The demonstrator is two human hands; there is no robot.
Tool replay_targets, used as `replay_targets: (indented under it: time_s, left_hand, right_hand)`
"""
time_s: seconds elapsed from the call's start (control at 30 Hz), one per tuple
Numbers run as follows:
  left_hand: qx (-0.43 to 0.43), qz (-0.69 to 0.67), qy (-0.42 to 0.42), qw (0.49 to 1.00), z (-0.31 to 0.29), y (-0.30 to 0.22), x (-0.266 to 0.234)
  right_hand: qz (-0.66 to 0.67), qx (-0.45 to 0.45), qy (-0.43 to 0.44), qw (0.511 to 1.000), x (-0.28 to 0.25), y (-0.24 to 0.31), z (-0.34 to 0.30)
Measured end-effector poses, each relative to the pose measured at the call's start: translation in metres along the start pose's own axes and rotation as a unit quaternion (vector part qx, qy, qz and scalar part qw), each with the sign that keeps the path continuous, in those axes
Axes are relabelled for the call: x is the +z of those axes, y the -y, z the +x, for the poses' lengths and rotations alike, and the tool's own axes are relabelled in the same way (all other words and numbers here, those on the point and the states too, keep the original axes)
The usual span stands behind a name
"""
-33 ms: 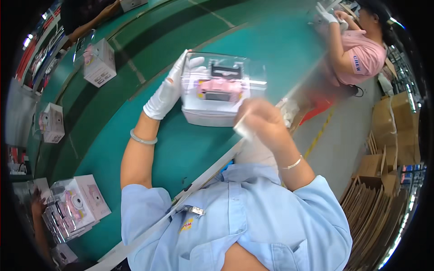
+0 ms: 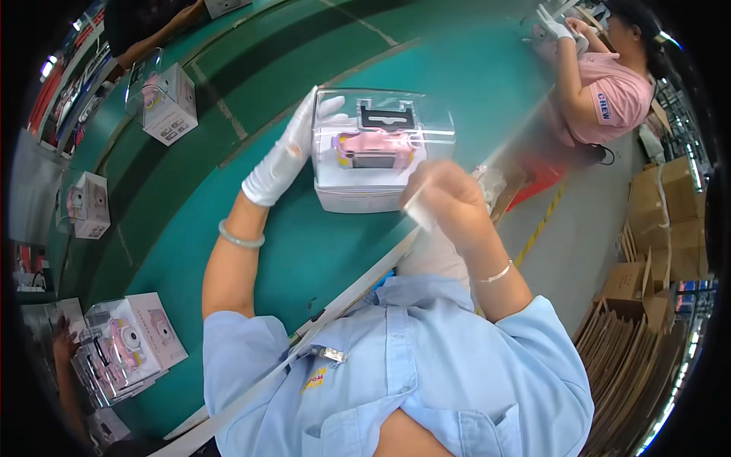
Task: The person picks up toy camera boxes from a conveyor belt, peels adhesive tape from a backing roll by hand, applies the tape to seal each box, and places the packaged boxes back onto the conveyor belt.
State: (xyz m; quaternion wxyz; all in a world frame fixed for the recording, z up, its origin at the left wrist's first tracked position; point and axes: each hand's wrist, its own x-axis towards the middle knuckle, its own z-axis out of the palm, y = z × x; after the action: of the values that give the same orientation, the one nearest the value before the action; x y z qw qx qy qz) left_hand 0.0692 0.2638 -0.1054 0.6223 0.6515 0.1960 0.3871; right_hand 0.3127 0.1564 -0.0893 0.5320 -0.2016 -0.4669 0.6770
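Observation:
A white display box (image 2: 358, 199) with a clear plastic cover (image 2: 438, 126) stands on the green table before me. Under the cover lie a pink toy camera (image 2: 373, 143) and a black strip-like part (image 2: 387, 118). My left hand (image 2: 293, 145), in a white glove, grips the box by its left side, fingers reaching round the far corner of the cover. Close to the box's near right corner, my bare right hand (image 2: 449, 194) pinches a small white piece (image 2: 420, 212), maybe a cloth or wipe. Motion blurs its fingers.
More camera boxes stand on the conveyor: a far one (image 2: 171, 107), another at left (image 2: 91, 206), and a group (image 2: 141, 343) near left by someone's hand (image 2: 65, 343). A co-worker in pink (image 2: 601, 95) works at far right. Flattened cartons (image 2: 632, 365) lean at right.
The box has shifted slightly to the right and its front faces me a little more squarely. My right hand has moved slightly right with the white piece.

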Motion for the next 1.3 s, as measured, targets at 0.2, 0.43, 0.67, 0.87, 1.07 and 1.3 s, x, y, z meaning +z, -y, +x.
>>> replay_targets:
  time_s: [0.2,0.43,0.67,0.87,1.07,1.3]
  left_hand:
    - [0.013,0.255,-0.043,0.966,-0.032,-0.007,0.034]
    - [0.068,0.287,-0.232,0.927,-0.024,-0.005,0.081]
    - [0.024,0.291,-0.325,0.9,0.0,0.001,0.105]
    - [-0.094,-0.022,-0.356,0.93,0.004,-0.01,0.094]
    - [-0.296,0.11,-0.368,0.874,0.0,-0.03,0.099]
    - [0.086,0.626,-0.164,0.757,0.008,-0.047,0.112]
  right_hand:
    - [-0.004,-0.039,-0.042,0.998,-0.025,-0.003,0.007]
    - [0.065,-0.047,-0.043,0.996,-0.037,0.011,0.033]
    - [0.091,-0.049,-0.072,0.992,-0.051,0.026,0.06]
    - [0.032,0.065,-0.079,0.994,-0.064,0.06,0.021]
    - [0.048,0.146,-0.117,0.981,-0.07,0.05,-0.027]
    - [0.028,0.157,-0.101,0.982,-0.079,0.036,-0.018]
